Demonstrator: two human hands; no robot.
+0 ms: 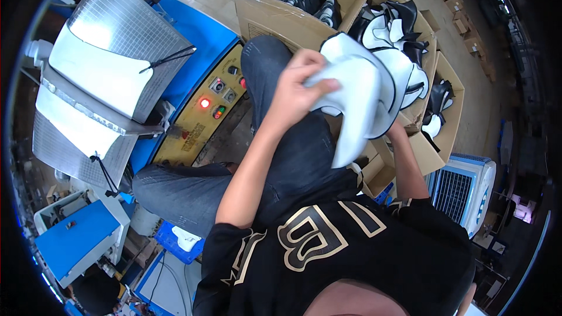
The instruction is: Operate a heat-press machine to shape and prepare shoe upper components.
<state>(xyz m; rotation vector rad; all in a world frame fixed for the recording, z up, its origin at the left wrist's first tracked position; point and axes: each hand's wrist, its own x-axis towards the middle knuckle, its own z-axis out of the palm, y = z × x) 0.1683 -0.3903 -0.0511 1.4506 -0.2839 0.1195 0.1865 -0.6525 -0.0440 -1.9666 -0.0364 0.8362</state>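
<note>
My left hand is closed on a white, curved shoe-upper piece, with the thumb lying across its top face. The piece is slightly blurred and its long flap hangs toward my lap. Right behind it are further white shoe-upper pieces with black edging, overlapping it. My right hand reaches up behind these pieces. Only its wrist side shows there; the fingers are hidden. To my left, a machine carries white curved pieces on its gridded, rounded plates, with black cords at their edges.
A yellow control panel with a lit red button faces my knees. Ahead, a cardboard box holds dark, stacked pieces. Beside it, another carton holds black-and-white pieces. A blue-and-white slatted unit stands at right; a blue stool shows at lower left.
</note>
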